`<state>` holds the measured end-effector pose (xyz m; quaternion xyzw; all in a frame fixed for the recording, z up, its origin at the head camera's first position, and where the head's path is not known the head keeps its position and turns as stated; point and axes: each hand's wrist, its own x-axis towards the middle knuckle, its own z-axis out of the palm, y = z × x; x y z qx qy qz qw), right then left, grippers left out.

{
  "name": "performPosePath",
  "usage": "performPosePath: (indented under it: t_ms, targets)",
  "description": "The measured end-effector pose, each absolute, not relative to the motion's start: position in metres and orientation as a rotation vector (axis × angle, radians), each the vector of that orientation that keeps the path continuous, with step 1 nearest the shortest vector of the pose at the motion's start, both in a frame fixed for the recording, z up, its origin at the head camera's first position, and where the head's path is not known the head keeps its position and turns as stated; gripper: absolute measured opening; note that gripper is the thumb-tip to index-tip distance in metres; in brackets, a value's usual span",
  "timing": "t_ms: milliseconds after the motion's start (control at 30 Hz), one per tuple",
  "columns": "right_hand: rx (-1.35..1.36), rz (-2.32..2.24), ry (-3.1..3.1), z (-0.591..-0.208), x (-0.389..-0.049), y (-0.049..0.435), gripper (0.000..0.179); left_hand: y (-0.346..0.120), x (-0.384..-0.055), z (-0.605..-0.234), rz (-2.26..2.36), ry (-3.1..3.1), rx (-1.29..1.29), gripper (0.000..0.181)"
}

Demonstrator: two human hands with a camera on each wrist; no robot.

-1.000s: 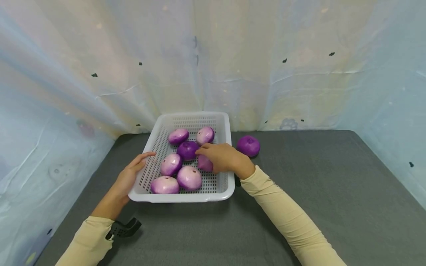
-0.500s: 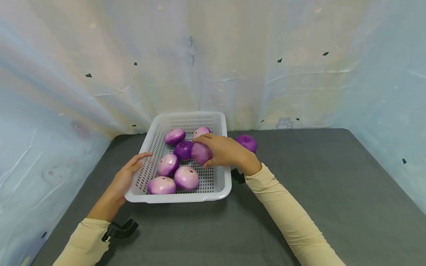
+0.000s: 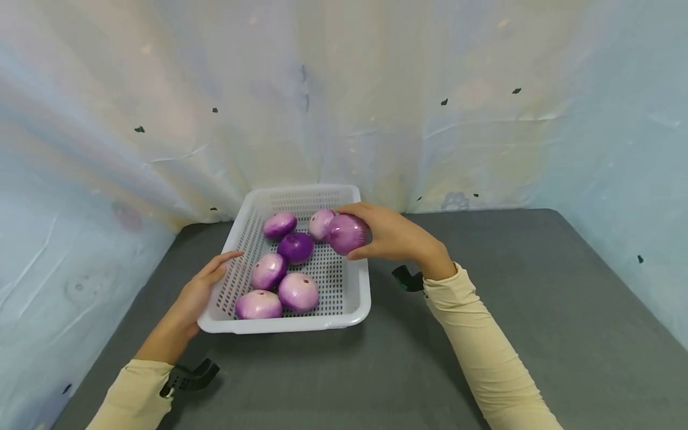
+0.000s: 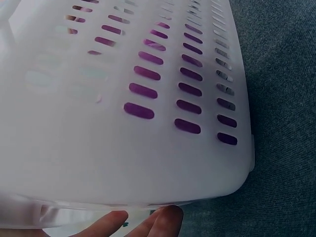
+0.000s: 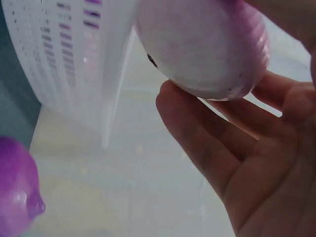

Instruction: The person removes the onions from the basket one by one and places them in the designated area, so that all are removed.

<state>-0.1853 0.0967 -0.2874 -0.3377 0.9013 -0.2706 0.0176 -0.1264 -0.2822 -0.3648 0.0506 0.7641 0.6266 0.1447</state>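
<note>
A pink-purple red onion (image 3: 346,234) is held in my right hand (image 3: 395,236), thumb below and fingers over the top, above the right rim of a white slotted plastic basket (image 3: 359,280). The right wrist view shows the pale side of this onion (image 5: 202,49) against the fingers (image 5: 202,133). My left hand (image 3: 196,292) rests at the basket's left side, its upper finger reaching straight over the rim. In the left wrist view its fingertips (image 4: 165,222) show beside the rim. Inside the basket lie several peeled onions, among them a dark purple one (image 3: 295,248).
Another purple onion (image 5: 17,192) lies outside the basket in the right wrist view; my right hand hides it in the head view. The basket stands on a dark grey table (image 3: 510,286), close to the patterned curtain (image 3: 376,107) behind.
My right hand has lifted an onion from the basket's right part and carried it right, to above the rim. The left hand stays at the basket's left side.
</note>
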Motion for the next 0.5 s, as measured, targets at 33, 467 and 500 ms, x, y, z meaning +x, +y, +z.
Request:
performPosePath:
  t_ms: [33, 467, 500]
  targets:
    - [-1.037, -0.851, 2.799, -0.288, -0.185, 0.1, 0.08, -0.283, -0.126, -0.365, 1.806, 2.2, 0.15, 0.047]
    - [-0.999, -1.004, 2.754, -0.302, -0.185, 0.12, 0.083, -0.283, -0.134, -0.365, 1.767, 2.237, 0.136, 0.052]
    - [-1.002, -1.004, 2.764, -0.303, -0.184, 0.119, 0.083, -0.284, -0.133, -0.366, 1.767, 2.237, 0.128, 0.052]
